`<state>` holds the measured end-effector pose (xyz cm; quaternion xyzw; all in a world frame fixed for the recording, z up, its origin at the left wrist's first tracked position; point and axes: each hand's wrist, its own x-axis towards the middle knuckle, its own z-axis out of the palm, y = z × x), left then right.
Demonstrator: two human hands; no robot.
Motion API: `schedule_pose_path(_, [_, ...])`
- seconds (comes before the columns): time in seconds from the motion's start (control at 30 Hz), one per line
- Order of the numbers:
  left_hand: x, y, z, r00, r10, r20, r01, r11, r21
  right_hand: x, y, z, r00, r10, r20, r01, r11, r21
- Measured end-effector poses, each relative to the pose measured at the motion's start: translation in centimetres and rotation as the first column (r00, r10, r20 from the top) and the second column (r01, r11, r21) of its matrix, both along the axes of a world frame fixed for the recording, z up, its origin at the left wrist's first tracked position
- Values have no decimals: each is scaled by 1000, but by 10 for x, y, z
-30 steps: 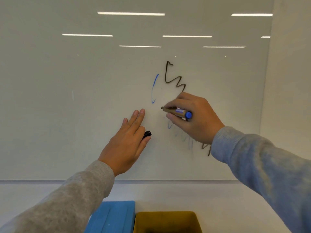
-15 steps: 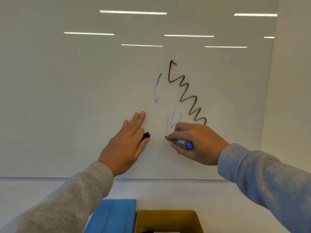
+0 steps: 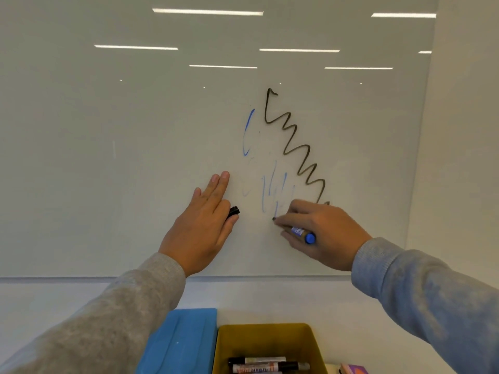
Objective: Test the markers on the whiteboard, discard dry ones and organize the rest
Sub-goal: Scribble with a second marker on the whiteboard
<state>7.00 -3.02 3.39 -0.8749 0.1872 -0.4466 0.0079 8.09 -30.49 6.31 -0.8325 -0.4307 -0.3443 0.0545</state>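
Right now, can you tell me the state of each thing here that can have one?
marker: uncapped, tip on the whiteboard, held by the right hand
right hand: grips the marker
cap: off the marker, pinched in the left hand
left hand: fingers straight, flat on the board
whiteboard: marked with a bold black zigzag and faint blue strokes
yellow bin: open, markers lying inside
blue bin: contents hidden

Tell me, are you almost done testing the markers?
Not yet. Done: a bold black squiggle on the whiteboard. In hand: the right hand scribbles with a blue-capped marker, leaving faint blue lines; the left hand holds a black cap. Left: markers in the yellow bin.
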Motion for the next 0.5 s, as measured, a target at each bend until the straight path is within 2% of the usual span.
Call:
schedule_pose_path(0.07, [-2,-1,1,1000,3,-13,-3,1000,5,-4,2,-5,999,-3,-53,0,998,-58])
schedule_pose_path(0.13, [-4,1,2,1000,16,-11,-16,1000,17,-3,1,-4,997,-16,-71,19,999,43])
schedule_pose_path(0.23, [-8,2,2,999,41,-22,-40,998,57,-4,-2,-6,998,-44,-55,47,998,53])
schedule_pose_path(0.33, [-14,5,0,998,54,-42,-51,995,91,-5,-12,-5,997,-53,-57,60,988,139])
schedule_pose_path(0.43, [-20,9,-2,996,56,-72,-49,994,94,-6,-17,-10,987,-119,-103,129,987,92])
schedule_pose_path(0.5, [-24,12,-7,991,86,-98,-75,991,109,-9,-18,-17,986,-92,-136,107,988,108])
